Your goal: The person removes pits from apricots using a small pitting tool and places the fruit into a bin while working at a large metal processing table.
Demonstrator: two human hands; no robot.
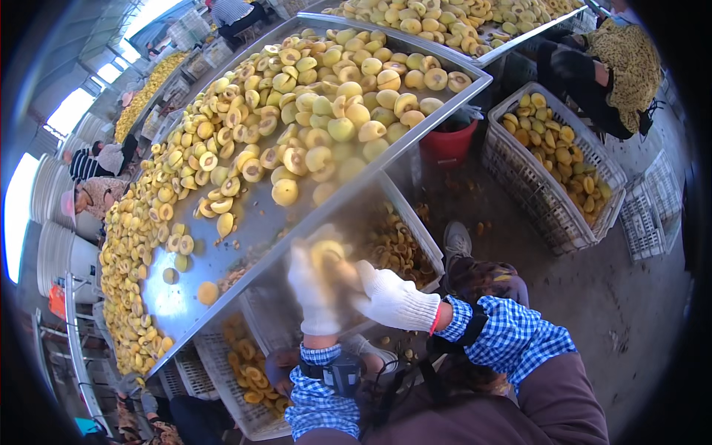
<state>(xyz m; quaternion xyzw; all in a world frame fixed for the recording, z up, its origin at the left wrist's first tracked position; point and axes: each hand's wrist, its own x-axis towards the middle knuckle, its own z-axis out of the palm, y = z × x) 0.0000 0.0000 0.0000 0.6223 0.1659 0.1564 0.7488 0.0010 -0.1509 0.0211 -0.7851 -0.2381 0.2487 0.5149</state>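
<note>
My left hand (314,293), in a white knitted glove, is closed around a yellow peach (326,253), smeared by motion. My right hand (398,298), gloved the same way, meets it from the right with its fingers bent inward. A brownish blur sits between the two hands, and I cannot make out what the right fingers grip. Both hands are just off the near edge of a metal table (256,199), which is heaped with halved yellow peaches (297,126), many showing brown centres.
Below my hands are crates of fruit pieces, one under the table edge (426,259) and another at the lower left (276,423). A red bucket (449,144) and a full white crate (545,200) stand to the right. Other people (619,70) sit around; a second heaped table (512,52) lies beyond.
</note>
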